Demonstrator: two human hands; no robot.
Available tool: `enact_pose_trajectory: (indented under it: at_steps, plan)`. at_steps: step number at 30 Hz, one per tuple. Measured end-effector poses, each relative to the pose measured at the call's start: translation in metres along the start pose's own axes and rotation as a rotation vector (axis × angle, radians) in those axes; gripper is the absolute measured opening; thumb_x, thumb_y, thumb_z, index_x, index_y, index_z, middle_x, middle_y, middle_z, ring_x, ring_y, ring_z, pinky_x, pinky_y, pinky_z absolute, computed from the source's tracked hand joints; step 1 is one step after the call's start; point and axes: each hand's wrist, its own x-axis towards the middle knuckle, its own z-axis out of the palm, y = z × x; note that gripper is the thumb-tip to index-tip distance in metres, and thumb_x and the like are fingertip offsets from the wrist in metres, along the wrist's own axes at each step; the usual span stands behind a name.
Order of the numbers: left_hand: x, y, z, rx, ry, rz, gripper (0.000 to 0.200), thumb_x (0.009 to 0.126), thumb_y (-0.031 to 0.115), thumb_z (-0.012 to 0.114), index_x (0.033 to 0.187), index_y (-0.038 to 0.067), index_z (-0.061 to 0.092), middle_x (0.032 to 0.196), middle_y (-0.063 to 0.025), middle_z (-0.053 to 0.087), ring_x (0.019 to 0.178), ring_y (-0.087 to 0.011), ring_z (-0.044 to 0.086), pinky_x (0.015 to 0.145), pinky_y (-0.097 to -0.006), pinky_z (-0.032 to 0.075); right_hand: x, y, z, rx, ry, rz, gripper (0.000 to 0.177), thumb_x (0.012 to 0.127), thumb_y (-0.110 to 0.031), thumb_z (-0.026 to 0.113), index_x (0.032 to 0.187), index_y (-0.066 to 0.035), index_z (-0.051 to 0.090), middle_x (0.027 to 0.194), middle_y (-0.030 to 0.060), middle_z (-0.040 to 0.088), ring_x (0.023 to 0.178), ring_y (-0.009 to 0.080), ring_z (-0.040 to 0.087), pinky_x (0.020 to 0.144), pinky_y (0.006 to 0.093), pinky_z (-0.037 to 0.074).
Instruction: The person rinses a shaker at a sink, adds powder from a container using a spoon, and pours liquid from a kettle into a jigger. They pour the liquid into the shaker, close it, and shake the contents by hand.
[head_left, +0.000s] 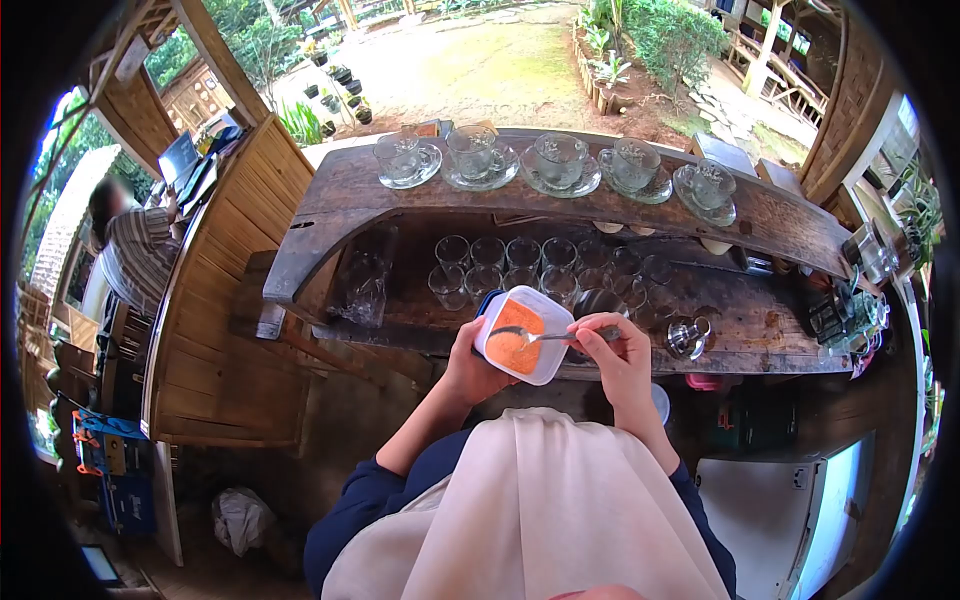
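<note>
My left hand (478,362) is closed around a white plastic tub (553,362), tilted so its inside shows. Orange powder (512,350) covers much of its bottom. In my right hand (612,352) a metal spoon (556,337) is pinched by the handle, its bowl over the powder inside the tub. Something dark blue, perhaps a lid, shows at the tub's left edge. Just beyond the tub, several clear drinking glasses (487,252) stand on the lower wooden shelf. On the raised counter behind them, glass cups (470,152) sit on glass saucers (564,186).
The dark wooden counter (330,205) curves across in front of me. A metal pot (688,337) stands to the right, with more glassware (848,318) at the far end. A person (135,245) is by a wooden partition (225,300) at left. A white appliance (755,520) is low at right.
</note>
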Motion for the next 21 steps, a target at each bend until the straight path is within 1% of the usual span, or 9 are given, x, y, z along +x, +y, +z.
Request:
enact_pose_trajectory:
  at_steps: [2, 5, 7, 11, 15, 18, 21]
  plan:
    - [-0.0005, 0.0003, 0.0019, 0.000, 0.022, -0.001, 0.068, 0.087, 0.055, 0.032, 0.137, 0.010, 0.038, 0.134, -0.0125, 0.047, 0.118, -0.0294, 0.050, 0.094, -0.0476, 0.043, 0.0006, 0.0003, -0.0001, -0.019, 0.019, -0.001, 0.010, 0.087, 0.002, 0.060, 0.097, 0.004, 0.061, 0.097, 0.0119, 0.064, 0.087, 0.0154, 0.064, 0.081, 0.0270, 0.053]
    - [-0.0008, 0.0015, 0.0068, -0.012, 0.032, 0.001, 0.068, 0.087, 0.056, 0.032, 0.137, 0.010, 0.038, 0.134, -0.0125, 0.047, 0.118, -0.0302, 0.050, 0.094, -0.0484, 0.043, -0.0004, -0.0022, 0.0012, -0.006, -0.027, 0.015, 0.010, 0.087, 0.002, 0.060, 0.097, 0.004, 0.061, 0.096, 0.0121, 0.064, 0.088, 0.0164, 0.065, 0.080, 0.0264, 0.053]
    - [-0.0007, 0.0021, 0.0060, -0.019, 0.026, -0.005, 0.068, 0.087, 0.055, 0.032, 0.137, 0.010, 0.038, 0.134, -0.0126, 0.047, 0.119, -0.0306, 0.050, 0.094, -0.0486, 0.043, -0.0001, -0.0040, 0.0028, -0.035, -0.003, 0.020, 0.010, 0.088, 0.002, 0.059, 0.098, 0.004, 0.061, 0.096, 0.0123, 0.065, 0.088, 0.0166, 0.065, 0.080, 0.0261, 0.053]
    - [0.0009, 0.0022, 0.0010, -0.012, -0.006, -0.007, 0.068, 0.087, 0.055, 0.033, 0.138, 0.010, 0.038, 0.134, -0.0127, 0.046, 0.119, -0.0311, 0.049, 0.095, -0.0489, 0.042, 0.0016, -0.0018, 0.0019, 0.003, -0.034, 0.010, 0.011, 0.088, 0.002, 0.059, 0.098, 0.004, 0.061, 0.096, 0.0123, 0.065, 0.088, 0.0163, 0.065, 0.080, 0.0258, 0.053]
    - [0.0013, 0.0030, 0.0022, -0.017, 0.013, -0.012, 0.068, 0.087, 0.055, 0.033, 0.137, 0.010, 0.038, 0.134, -0.0125, 0.047, 0.119, -0.0309, 0.050, 0.095, -0.0486, 0.042, 0.0037, -0.0025, 0.0009, -0.024, -0.027, 0.032, 0.010, 0.087, 0.003, 0.059, 0.097, 0.004, 0.061, 0.096, 0.0119, 0.065, 0.088, 0.0156, 0.064, 0.080, 0.0258, 0.053]
    - [0.0033, 0.0028, 0.0044, -0.033, 0.043, -0.029, 0.067, 0.087, 0.055, 0.032, 0.137, 0.011, 0.039, 0.133, -0.0122, 0.048, 0.117, -0.0306, 0.051, 0.092, -0.0483, 0.044, 0.0045, -0.0003, -0.0009, -0.006, -0.025, 0.022, 0.010, 0.087, 0.003, 0.059, 0.097, 0.004, 0.061, 0.096, 0.0118, 0.065, 0.088, 0.0158, 0.064, 0.080, 0.0263, 0.053]
    - [0.0061, 0.0017, 0.0015, -0.015, 0.036, -0.014, 0.067, 0.087, 0.055, 0.032, 0.136, 0.011, 0.040, 0.131, -0.0113, 0.050, 0.115, -0.0296, 0.053, 0.089, -0.0458, 0.046, 0.0059, -0.0006, -0.0042, 0.030, 0.002, 0.021, 0.010, 0.087, 0.003, 0.059, 0.097, 0.005, 0.061, 0.096, 0.0120, 0.065, 0.088, 0.0161, 0.064, 0.081, 0.0279, 0.054]
